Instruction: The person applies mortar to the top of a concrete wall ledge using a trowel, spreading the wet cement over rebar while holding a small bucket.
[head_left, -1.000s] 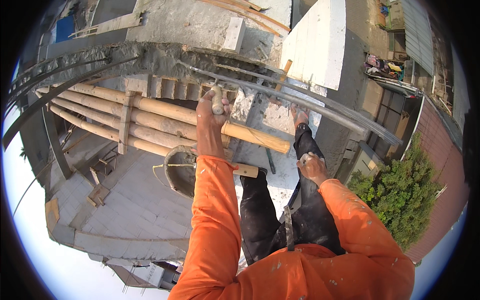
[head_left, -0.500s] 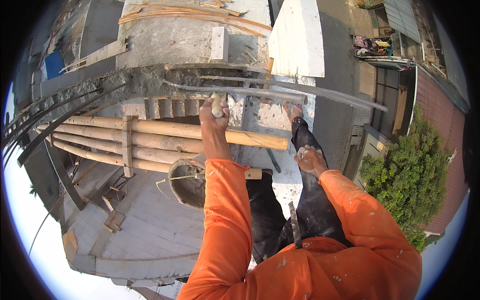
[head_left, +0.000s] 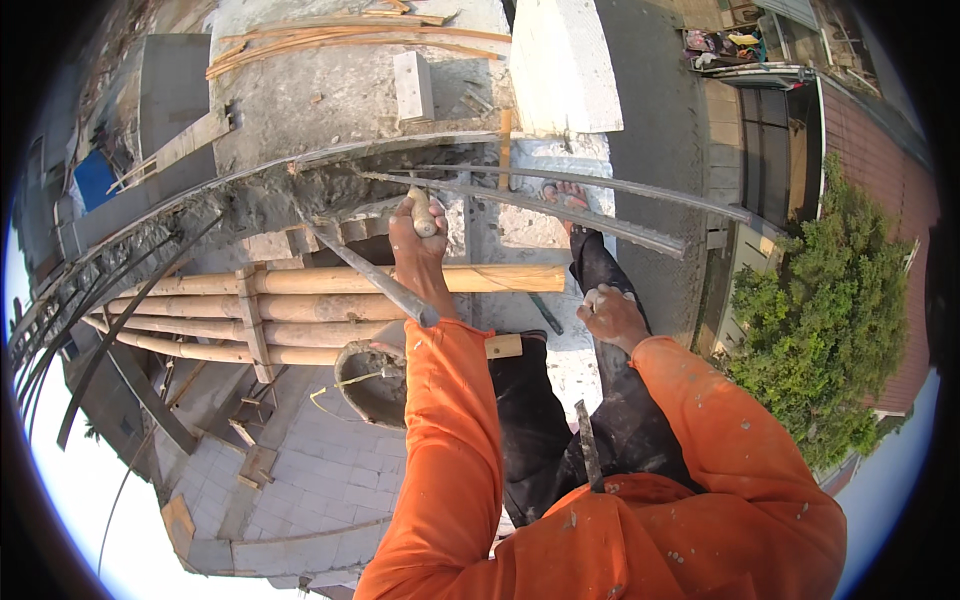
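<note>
My left hand is closed around the rounded wooden handle of a trowel; the blade is hidden beneath the hand. It works beside a strip of wet grey mortar. My right hand rests on my right knee with its fingers curled, and its palm is hidden. A bucket of mortar stands left of my left forearm. Over that forearm slants a grey metal rod, and longer grey rods stick out past my hand to the right.
Bamboo poles, tied by a crosspiece, lie to the left. A drop to a street opens on the right. Beyond the mortar, a pale block and wood strips lie on concrete. My bare foot is on the white ledge.
The view has shifted, and the rods spread apart in it, one now crossing above my left forearm. My left hand still grips the trowel slightly farther forward; my right hand stays on the knee.
</note>
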